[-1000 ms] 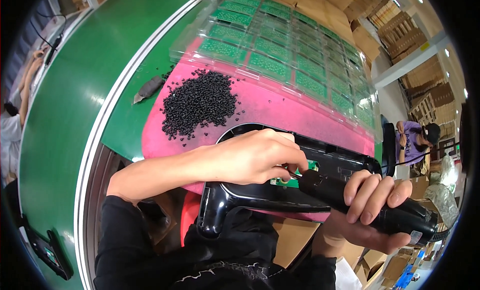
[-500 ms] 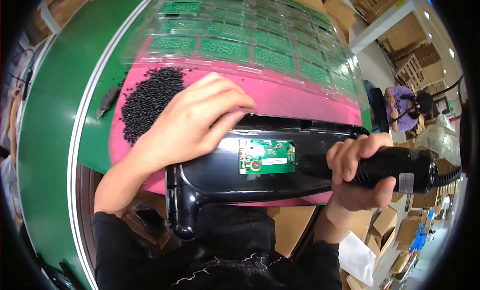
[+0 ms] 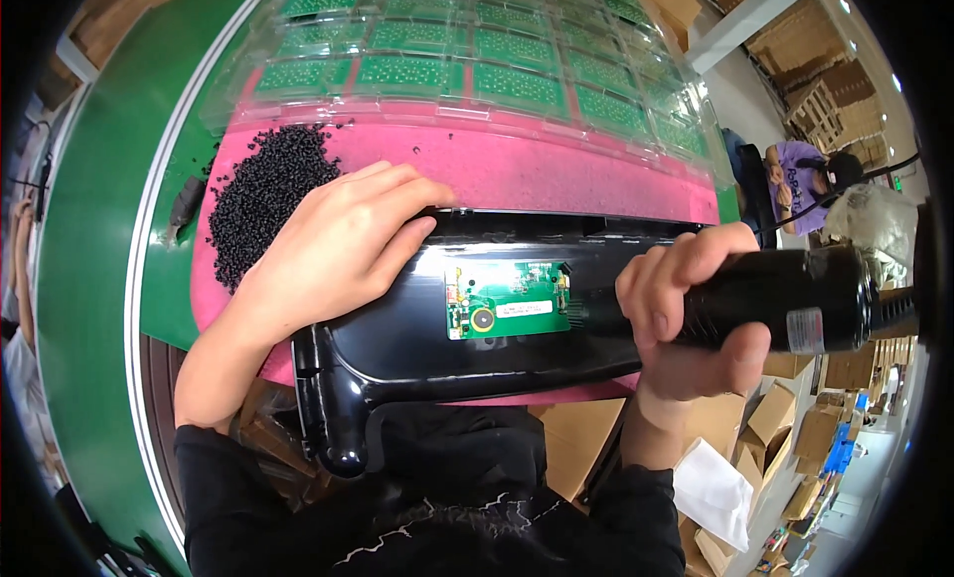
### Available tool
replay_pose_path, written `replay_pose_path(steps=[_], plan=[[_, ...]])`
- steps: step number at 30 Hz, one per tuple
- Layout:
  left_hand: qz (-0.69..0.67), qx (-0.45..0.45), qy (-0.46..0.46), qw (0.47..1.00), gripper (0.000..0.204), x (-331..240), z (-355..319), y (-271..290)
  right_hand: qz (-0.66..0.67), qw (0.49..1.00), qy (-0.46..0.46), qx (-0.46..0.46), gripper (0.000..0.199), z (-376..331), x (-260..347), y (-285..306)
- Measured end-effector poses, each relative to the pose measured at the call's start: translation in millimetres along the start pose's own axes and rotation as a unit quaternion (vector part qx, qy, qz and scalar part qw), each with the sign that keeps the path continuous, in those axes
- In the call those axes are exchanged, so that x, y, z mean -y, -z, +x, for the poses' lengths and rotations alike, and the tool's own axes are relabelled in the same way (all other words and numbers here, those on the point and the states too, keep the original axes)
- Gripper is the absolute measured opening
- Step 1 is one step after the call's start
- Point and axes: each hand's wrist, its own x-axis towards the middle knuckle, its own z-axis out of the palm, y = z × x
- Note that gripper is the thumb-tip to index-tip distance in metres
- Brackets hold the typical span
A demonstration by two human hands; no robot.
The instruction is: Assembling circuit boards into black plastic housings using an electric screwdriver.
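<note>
A glossy black plastic housing lies with its hollow side up in front of me. Inside it sits a green circuit board with a white label and a round part. My left hand is closed on the far left edge of the housing, thumb on the inner side and fingers over the rim. In my right hand is a black electric screwdriver, held lying nearly sideways above the housing's right end. Its tip is hidden by the hand and the dark housing, so contact with a screw cannot be seen.
A heap of small black screws lies on the pink mat, left of the housing. Clear plastic trays of green boards stand behind. The table is green. Another person sits at far right. Cardboard boxes are below.
The view has shifted, so mat and housing appear farther left. My left hand has slid a little left along the rim. The screwdriver in my right hand is slightly higher in the picture.
</note>
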Motion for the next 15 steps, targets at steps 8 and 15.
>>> replay_pose_path(steps=[8,15], plan=[[0.023,0.057,0.003,0.998,0.019,-2.1,-5.2,4.7,0.13,0.99,-0.052,0.029,0.051,1.3,5.3,18.4],[0.044,0.135,-0.008,0.99,0.017,-9.4,-9.6,4.4,0.293,0.928,-0.123,-0.195,0.027,4.2,10.1,66.2]])
